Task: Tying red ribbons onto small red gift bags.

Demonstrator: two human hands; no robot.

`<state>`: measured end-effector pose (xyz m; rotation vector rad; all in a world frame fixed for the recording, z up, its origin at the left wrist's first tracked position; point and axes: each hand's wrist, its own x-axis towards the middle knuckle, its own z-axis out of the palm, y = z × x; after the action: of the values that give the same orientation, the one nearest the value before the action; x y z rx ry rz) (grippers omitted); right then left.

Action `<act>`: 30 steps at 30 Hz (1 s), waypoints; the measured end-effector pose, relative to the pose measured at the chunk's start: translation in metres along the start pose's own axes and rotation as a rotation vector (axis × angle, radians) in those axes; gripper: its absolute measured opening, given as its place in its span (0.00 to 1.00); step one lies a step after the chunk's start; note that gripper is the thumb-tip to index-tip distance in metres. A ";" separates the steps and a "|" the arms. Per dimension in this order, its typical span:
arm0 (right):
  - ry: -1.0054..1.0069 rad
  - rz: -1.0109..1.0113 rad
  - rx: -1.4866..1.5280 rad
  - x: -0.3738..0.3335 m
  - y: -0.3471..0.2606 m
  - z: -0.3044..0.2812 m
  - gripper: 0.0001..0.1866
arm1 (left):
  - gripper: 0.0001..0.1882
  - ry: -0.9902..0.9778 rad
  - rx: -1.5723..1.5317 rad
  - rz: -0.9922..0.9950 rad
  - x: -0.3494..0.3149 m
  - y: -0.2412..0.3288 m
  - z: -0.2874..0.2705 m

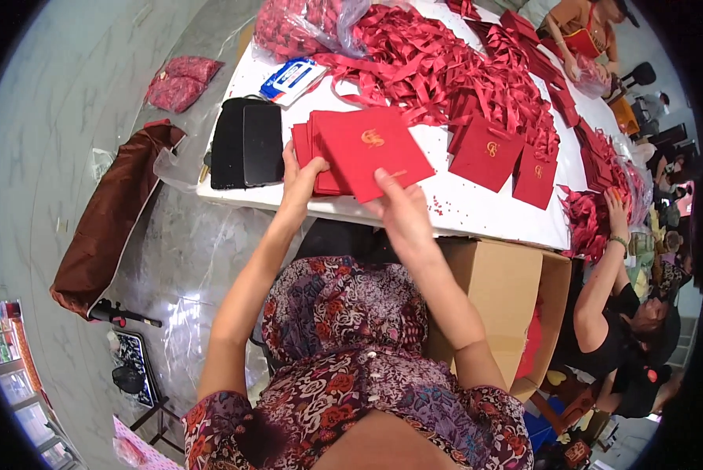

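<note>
Over the table's near edge, my left hand (295, 182) grips the left side of a fanned stack of flat red paper bags (330, 183), thumb on top. My right hand (405, 210) pinches the lower edge of the top red paper bag (367, 145), which lies turned at an angle over the stack and carries a gold emblem. The fingers under it are hidden. To the right lie a red bag with ribbon (486, 160) and a smaller-looking one (535, 182). Behind them spreads a big heap of red ribbons (430, 63).
Left on the white table (469, 210) are a phone (263, 146), a black cloth-like item (226, 149) and a blue-white packet (293, 81). An open carton (489, 282) stands below its edge at my right. Another person's hand (616, 215) touches ribbons at far right.
</note>
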<state>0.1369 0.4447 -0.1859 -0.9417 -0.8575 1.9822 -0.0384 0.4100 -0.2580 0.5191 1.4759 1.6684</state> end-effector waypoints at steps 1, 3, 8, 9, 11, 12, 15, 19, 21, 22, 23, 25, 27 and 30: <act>0.000 0.002 0.016 0.002 0.009 0.004 0.16 | 0.49 0.021 -0.073 -0.017 -0.001 0.000 -0.001; 0.051 -0.012 -0.031 0.003 0.025 0.009 0.16 | 0.50 0.035 -0.142 -0.026 0.000 0.001 -0.002; 0.010 -0.034 -0.012 0.000 0.028 0.013 0.18 | 0.62 -0.019 0.161 0.021 0.000 0.009 0.005; -0.033 -0.013 -0.056 -0.002 0.026 0.010 0.18 | 0.62 -0.025 0.162 0.026 0.000 0.011 0.006; -0.088 0.007 -0.097 -0.005 0.018 0.005 0.18 | 0.62 -0.010 0.094 -0.098 0.003 0.015 0.001; -0.203 0.111 -0.203 -0.008 0.009 -0.005 0.18 | 0.62 -0.002 0.060 -0.161 0.005 0.016 -0.002; -0.352 0.252 -0.446 -0.014 -0.015 -0.043 0.16 | 0.62 -0.013 0.055 -0.160 0.010 0.016 -0.007; 0.024 -0.105 -0.579 0.003 -0.010 -0.081 0.14 | 0.60 -0.034 0.056 -0.162 0.004 0.023 -0.003; 0.112 -0.132 -0.597 0.030 -0.002 -0.093 0.18 | 0.58 -0.040 0.098 -0.153 0.005 0.020 -0.002; 0.129 -0.088 -0.605 0.044 0.002 -0.095 0.21 | 0.57 -0.038 0.138 -0.145 0.008 0.018 -0.003; 0.126 -0.088 -0.604 0.053 -0.001 -0.086 0.21 | 0.57 -0.036 0.140 -0.143 0.012 0.014 -0.007; -0.011 0.105 -0.606 0.064 0.001 -0.068 0.27 | 0.49 0.053 0.338 -0.130 0.016 0.009 -0.010; -0.056 0.063 -0.588 0.065 0.011 -0.056 0.29 | 0.46 0.023 0.348 -0.123 0.018 0.009 -0.014; -0.137 -0.020 -0.556 0.069 0.020 -0.044 0.32 | 0.38 -0.052 0.305 -0.117 0.016 0.018 -0.014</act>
<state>0.1367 0.5040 -0.2460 -1.0981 -1.5378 1.8357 -0.0637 0.4146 -0.2473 0.6223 1.6994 1.3368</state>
